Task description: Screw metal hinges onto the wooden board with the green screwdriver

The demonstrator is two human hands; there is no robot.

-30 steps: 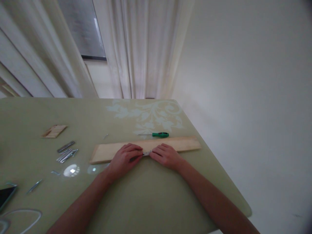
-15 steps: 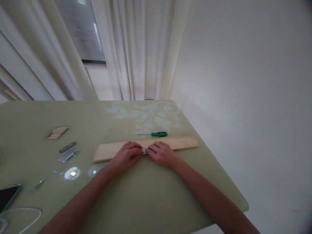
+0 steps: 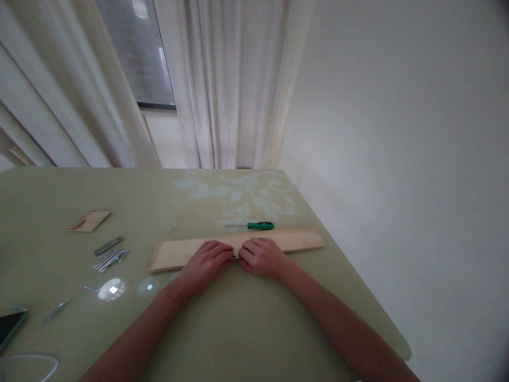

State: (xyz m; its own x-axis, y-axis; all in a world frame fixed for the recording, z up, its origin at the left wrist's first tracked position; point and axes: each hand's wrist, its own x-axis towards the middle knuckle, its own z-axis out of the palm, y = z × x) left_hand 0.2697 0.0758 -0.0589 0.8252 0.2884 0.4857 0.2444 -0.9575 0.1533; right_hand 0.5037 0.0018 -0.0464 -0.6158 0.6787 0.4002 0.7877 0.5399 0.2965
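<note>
Metal piece (image 3: 236,257): sat at the board's (image 3: 173,254) near edge; seemed light, stiff, slick, best held by its ends.
Left hand (image 3: 210,259): pinched its left end.
Right hand (image 3: 261,257): pinched its right end.

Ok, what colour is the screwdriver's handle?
Green with black patches; the screwdriver handle shows best in the head view, just beyond the long wooden board.

The head camera looks forward and down onto the wooden board (image 3: 298,240), across the table (image 3: 238,323) toward curtains (image 3: 238,79).
</note>
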